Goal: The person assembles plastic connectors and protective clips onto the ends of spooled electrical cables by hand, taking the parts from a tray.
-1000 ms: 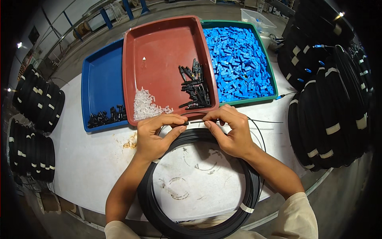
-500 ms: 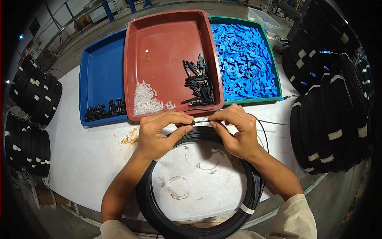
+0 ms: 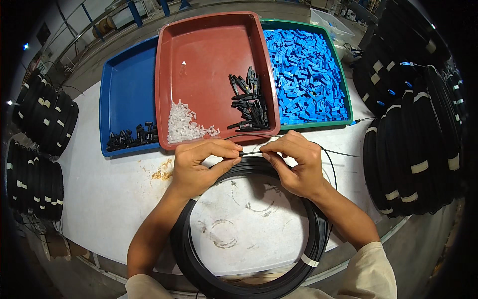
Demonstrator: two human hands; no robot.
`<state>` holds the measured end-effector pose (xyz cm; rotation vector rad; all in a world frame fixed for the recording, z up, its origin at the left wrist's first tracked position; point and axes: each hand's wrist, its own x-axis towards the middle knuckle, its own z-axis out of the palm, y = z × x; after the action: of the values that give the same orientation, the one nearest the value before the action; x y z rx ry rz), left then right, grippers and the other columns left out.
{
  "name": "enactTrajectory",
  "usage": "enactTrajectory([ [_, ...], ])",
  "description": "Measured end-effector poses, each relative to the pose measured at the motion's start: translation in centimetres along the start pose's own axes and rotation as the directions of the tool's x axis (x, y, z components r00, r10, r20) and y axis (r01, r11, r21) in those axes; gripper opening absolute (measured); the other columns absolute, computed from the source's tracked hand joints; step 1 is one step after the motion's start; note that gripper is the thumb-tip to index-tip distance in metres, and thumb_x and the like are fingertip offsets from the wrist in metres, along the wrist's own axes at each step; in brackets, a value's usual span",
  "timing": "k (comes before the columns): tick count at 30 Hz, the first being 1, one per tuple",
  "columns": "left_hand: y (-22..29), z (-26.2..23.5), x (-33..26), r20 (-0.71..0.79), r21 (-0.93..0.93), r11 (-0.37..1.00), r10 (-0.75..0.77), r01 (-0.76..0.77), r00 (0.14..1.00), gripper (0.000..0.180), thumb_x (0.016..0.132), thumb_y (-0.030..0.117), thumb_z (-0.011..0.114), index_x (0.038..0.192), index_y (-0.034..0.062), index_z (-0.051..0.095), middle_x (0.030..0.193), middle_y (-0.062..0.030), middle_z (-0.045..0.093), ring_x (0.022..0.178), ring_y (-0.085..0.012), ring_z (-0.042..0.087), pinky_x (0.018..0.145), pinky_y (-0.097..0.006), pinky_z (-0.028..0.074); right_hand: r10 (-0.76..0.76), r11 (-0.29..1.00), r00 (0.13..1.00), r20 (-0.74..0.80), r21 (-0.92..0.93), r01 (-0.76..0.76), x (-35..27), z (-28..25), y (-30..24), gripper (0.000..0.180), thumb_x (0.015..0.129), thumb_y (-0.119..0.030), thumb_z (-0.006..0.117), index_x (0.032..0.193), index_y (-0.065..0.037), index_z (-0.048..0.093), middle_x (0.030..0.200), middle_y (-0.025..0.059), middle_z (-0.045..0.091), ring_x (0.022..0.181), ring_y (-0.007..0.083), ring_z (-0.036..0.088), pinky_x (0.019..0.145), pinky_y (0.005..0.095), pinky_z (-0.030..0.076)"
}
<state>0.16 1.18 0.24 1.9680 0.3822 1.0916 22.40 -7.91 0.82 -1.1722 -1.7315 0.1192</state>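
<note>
Nearest the body: one large black coil of thin cable (image 3: 249, 239), lying flat on the white worktable (image 3: 109, 199), bound by a white tape strip at its near right. All places below are given from this coil.

At the coil's far rim, both hands meet. Left hand (image 3: 199, 167): thumb and forefinger pressed together on a small dark piece at the cable's end (image 3: 241, 154). Right hand (image 3: 294, 164): fingertips pinching the thin black cable tail (image 3: 328, 154) just right of that piece. The two grips are almost touching. The small piece lies between them, its long axis running left to right, level with the table; it points from the left fingertips toward the right ones. Neither hand is clearly nearer. The cable tail loops out past the right hand and curves back toward the coil.

Just beyond the coil, three trays side by side:
- one blue plastic tray (image 3: 124, 79), far left, with one small heap of black parts (image 3: 132, 137) at its near edge;
- one red plastic tray (image 3: 209, 45), centre, with one heap of clear white pieces (image 3: 184, 127) and one heap of black clips (image 3: 249, 102), too many to count;
- one green-rimmed tray (image 3: 343, 94), far right, full of small blue plastic blocks (image 3: 306, 70), uncountable.

Left of the coil: two stacks of taped black coils (image 3: 35, 149). Right of it: further stacks of the same (image 3: 418, 134), individual count unclear.
</note>
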Motion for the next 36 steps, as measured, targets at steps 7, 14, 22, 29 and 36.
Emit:
enactTrajectory([
  [7,0.5,0.4,0.3,0.125,0.173,0.973,0.134,-0.155,0.983,0.019,0.077,-0.006,0.083,0.094,-0.0009,0.076,0.098,-0.0145,0.077,0.087,-0.0203,0.076,0.074,-0.028,0.061,-0.036,0.999,0.998,0.043,0.021,0.035,-0.1,0.1,-0.6,0.017,0.075,0.004,0.077,0.089,-0.003,0.073,0.076,0.0091,0.066,0.068,0.0261,0.062,0.064,0.0367,0.048],
  [14,2.0,0.9,0.6,0.132,0.273,0.934,0.2,-0.23,0.971,0.021,0.076,0.004,0.085,0.094,0.0,0.076,0.098,-0.0128,0.077,0.088,-0.025,0.076,0.076,-0.032,0.061,-0.054,0.998,0.996,0.072,0.041,0.051,-0.1,0.0,-0.8,0.028,0.074,0.006,0.076,0.1,-0.004,0.074,0.077,0.0092,0.067,0.068,0.0261,0.062,0.063,0.0373,0.05],
  [22,1.3,0.5,0.3,0.079,0.323,0.913,0.235,-0.248,0.969,0.017,0.073,-0.001,0.085,0.088,0.0001,0.077,0.082,-0.0113,0.076,0.07,-0.0209,0.074,0.062,-0.028,0.057,-0.061,0.997,0.991,0.12,0.057,0.055,-0.2,0.2,-0.5,0.031,0.074,0.003,0.077,0.104,-0.005,0.074,0.081,0.0089,0.069,0.071,0.0266,0.066,0.062,0.0372,0.051],
  [29,1.0,0.4,0.0,0.161,0.332,0.888,0.281,-0.32,0.946,0.014,0.071,0.004,0.086,0.081,0.0055,0.076,0.078,-0.0061,0.076,0.067,-0.0175,0.074,0.058,-0.026,0.053,-0.169,0.986,0.971,0.168,0.032,0.166,-0.3,0.3,-0.3,0.026,0.074,-0.008,0.079,0.099,-0.007,0.073,0.084,0.0074,0.071,0.073,0.0276,0.068,0.063,0.0375,0.052],
  [36,1.9,-1.0,0.6,0.027,0.292,0.956,0.022,-0.029,0.999,0.025,0.087,0.011,0.065,0.104,-0.005,0.074,0.103,-0.0219,0.074,0.101,-0.0302,0.07,0.09,-0.039,0.052,-0.156,0.987,0.957,0.244,-0.003,0.162,-0.4,0.1,-0.5,0.027,0.073,-0.004,0.075,0.1,-0.007,0.072,0.086,0.0068,0.068,0.074,0.0278,0.067,0.063,0.038,0.053],
])
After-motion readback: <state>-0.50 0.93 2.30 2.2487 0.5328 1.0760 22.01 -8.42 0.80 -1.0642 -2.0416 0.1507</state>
